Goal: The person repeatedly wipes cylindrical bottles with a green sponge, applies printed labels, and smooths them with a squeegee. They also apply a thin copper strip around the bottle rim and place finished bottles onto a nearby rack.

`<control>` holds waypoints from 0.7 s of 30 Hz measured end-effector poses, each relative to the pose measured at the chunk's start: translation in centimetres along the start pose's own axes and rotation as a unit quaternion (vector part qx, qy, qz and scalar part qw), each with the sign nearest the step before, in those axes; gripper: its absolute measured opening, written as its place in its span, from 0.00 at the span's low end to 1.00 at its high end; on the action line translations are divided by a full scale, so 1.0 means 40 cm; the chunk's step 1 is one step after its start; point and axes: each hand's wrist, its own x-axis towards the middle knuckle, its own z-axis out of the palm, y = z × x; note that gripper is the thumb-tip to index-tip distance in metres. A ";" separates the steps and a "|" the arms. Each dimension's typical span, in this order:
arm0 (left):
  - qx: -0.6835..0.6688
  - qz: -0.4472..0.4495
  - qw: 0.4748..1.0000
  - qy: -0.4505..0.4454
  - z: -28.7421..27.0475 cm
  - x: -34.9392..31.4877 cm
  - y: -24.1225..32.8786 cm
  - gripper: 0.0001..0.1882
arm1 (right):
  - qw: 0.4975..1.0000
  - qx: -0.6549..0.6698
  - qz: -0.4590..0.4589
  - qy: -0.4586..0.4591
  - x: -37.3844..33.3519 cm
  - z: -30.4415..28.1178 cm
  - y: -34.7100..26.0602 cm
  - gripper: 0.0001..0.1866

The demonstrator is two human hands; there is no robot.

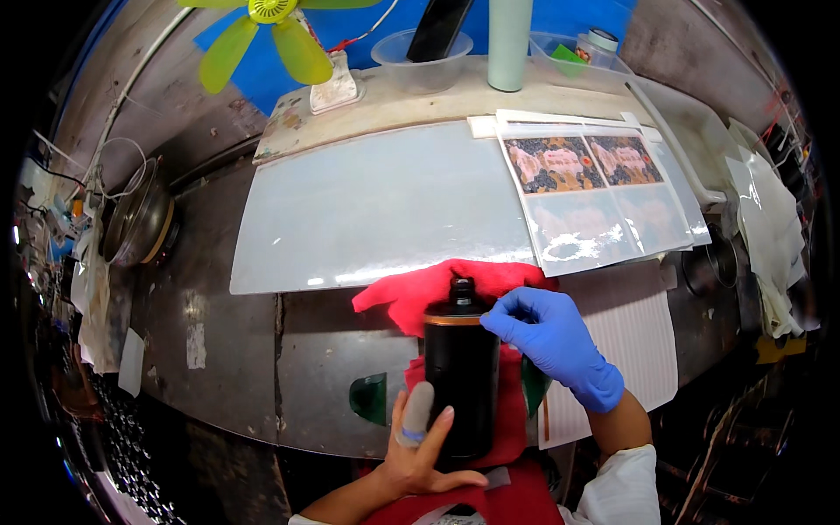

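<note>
A black bottle [461, 376] with a narrow stepped neck and a thin orange-gold band [451, 320] round its shoulder points away from me, over a red cloth [416, 293]. Dark green pieces [368, 398] flank it. My left hand [418, 446], bare but for a pale finger cot [416, 411], steadies the bottle's lower left side, its thumb by the base. In a blue glove, my right hand [551, 337] pinches at the right end of the band. Whatever lies between those fingertips is too small to make out.
Beyond the cloth lies a pale board [385, 210], with printed sheets [604, 210] on its right. Lined paper [626, 350] lies right of my glove. Along the back stand a green fan [273, 10], a plastic bowl [424, 66] and a mint-green tumbler [509, 44]. A metal pan [140, 223] is far left.
</note>
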 end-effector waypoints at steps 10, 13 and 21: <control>-0.020 0.000 0.996 -0.089 0.025 0.026 -0.015 0.41 | 0.999 0.011 0.033 -0.008 0.004 -0.009 -0.002 0.13; -0.080 -0.020 0.994 -0.077 0.021 0.019 -0.034 0.45 | 1.000 0.011 0.026 -0.005 0.005 -0.007 -0.004 0.13; 0.024 -0.024 0.991 -0.126 0.016 0.046 0.002 0.39 | 1.000 0.014 0.020 0.005 0.010 -0.020 0.011 0.12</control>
